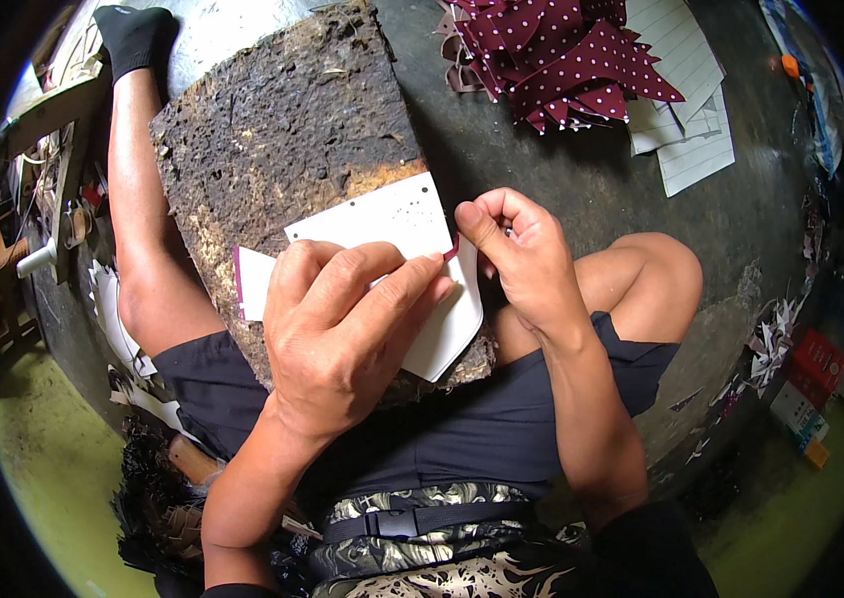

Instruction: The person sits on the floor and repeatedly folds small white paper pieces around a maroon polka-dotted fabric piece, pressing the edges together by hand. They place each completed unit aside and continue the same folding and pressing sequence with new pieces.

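Note:
A rough, dark block lies between my legs with white card pieces on it. One white card has punched holes along its edges. Another white piece with a rounded corner lies partly under it. My left hand bends over these pieces and holds them down with its fingertips. A thin maroon edge shows by its index fingertip. Just right of the cards, my right hand is closed in a pinch; what it holds is hidden. A smaller white piece with a maroon border pokes out left of my left hand.
Beyond the block, a pile of maroon polka-dot pieces lies on the dark floor beside lined paper sheets. A wooden frame stands at the left. Scraps and a red box lie at the right. My legs flank the block.

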Motion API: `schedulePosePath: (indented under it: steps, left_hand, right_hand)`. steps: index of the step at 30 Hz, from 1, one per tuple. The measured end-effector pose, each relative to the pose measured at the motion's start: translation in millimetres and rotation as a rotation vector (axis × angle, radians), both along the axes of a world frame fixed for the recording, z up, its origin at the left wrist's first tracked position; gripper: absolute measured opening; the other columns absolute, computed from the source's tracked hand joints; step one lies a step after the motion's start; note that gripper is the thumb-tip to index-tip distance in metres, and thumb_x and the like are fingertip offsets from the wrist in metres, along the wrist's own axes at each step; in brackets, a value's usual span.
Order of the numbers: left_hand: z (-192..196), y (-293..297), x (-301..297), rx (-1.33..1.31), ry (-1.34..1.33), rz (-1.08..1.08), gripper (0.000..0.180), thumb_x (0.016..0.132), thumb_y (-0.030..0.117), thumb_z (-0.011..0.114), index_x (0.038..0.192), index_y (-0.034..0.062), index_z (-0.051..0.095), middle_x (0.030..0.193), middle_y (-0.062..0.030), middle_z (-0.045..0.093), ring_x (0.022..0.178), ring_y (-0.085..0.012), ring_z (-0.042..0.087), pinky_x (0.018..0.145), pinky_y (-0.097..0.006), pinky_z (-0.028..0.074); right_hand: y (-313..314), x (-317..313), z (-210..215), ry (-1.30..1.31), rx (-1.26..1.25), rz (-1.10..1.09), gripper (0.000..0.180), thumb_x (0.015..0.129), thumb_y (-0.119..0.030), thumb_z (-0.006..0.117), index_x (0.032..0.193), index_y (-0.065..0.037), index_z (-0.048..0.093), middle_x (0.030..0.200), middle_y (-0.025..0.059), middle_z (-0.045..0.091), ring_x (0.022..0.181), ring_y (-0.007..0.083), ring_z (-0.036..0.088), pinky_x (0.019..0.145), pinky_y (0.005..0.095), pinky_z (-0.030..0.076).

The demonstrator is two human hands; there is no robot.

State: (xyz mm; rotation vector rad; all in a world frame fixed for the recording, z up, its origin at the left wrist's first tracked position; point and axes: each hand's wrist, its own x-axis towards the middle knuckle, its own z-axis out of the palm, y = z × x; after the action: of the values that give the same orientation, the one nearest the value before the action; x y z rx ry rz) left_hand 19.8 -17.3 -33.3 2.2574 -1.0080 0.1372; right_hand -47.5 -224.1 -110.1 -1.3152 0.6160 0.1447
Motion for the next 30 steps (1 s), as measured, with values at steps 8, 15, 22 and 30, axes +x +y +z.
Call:
schedulePosePath:
  steps: [8, 15, 22, 30]
  left_hand:
    - [-0.6, -0.7, 0.8, 0.031, -0.036, 0.016, 0.03, 0.083, 0.024, 0.1, 0.11, 0.0199, 0.089, 0.103, 0.0062, 0.075, 0.089, -0.0214, 0.062, 0.086, -0.04, 0.045]
    - [1.0, 0.9, 2.0, 0.047, -0.033, 0.022, 0.027, 0.084, 0.028, 0.1, 0.108, 0.0227, 0.088, 0.102, 0.0076, 0.074, 0.093, -0.0201, 0.063, 0.092, -0.041, 0.042]
    - [1.5, 1.4, 5.6, 0.043, -0.011, -0.003, 0.027, 0.083, 0.027, 0.1, 0.106, 0.0228, 0.088, 0.1, 0.0072, 0.072, 0.095, -0.0202, 0.064, 0.095, -0.042, 0.042]
    - [1.7, 0.7, 6.7, 0.028, -0.015, -0.028, 0.027, 0.082, 0.026, 0.1, 0.106, 0.0225, 0.087, 0.1, 0.0061, 0.071, 0.097, -0.021, 0.065, 0.096, -0.044, 0.043]
  right_hand:
    - [-2.1, 1.1, -7.2, 0.057, -0.133, 0.008, 0.037, 0.112, -0.036, 0.085, 0.1, -0.002, 0.074, 0.083, -0.006, 0.064, 0.077, 0.0034, 0.053, 0.068, 0.0252, 0.045]
    - [-2.9, 3.2, -12.2, 0.056, -0.222, 0.007, 0.034, 0.113, -0.039, 0.083, 0.104, -0.007, 0.076, 0.08, -0.0097, 0.063, 0.068, -0.001, 0.049, 0.059, 0.0211, 0.038]
    - [-3.9, 7.2, -15.4, 0.08, -0.34, -0.016, 0.035, 0.114, -0.038, 0.082, 0.101, -0.006, 0.075, 0.078, -0.0104, 0.061, 0.068, -0.0017, 0.047, 0.059, 0.0216, 0.035]
    - [-8.2, 7.7, 5.1, 0.115, 0.405, -0.415, 0.049, 0.117, -0.038, 0.075, 0.154, -0.015, 0.054, 0.105, 0.0074, 0.078, 0.087, 0.0191, 0.078, 0.081, 0.0359, 0.068]
